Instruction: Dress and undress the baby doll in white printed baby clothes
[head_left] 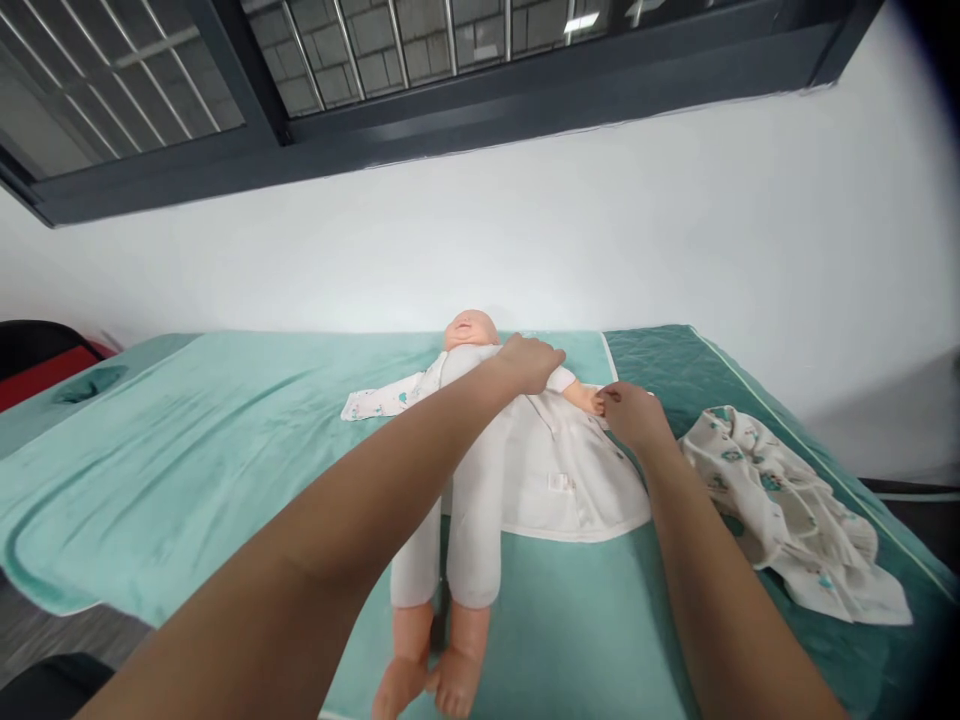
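A baby doll (477, 550) with a white cloth body lies on its back, head toward the wall. One of its arms is inside a patterned sleeve of a baby shirt (574, 510), which is spread with its white inner side up beneath the doll. My left hand (532, 362) is closed at the doll's shoulder on the right side of the picture; what its fingers grip is hidden. Near the doll's bare hand (587, 397), my right hand (634, 412) is closed, its fingertips pinching at the doll's hand, with a bit of white fabric beside them.
A crumpled patterned baby garment (787, 520) lies to the right on the dark green quilted cover (652, 352). A lighter green sheet (187, 450) covers the bed's left part. Behind stand a white wall (525, 230) and a dark window frame (450, 110).
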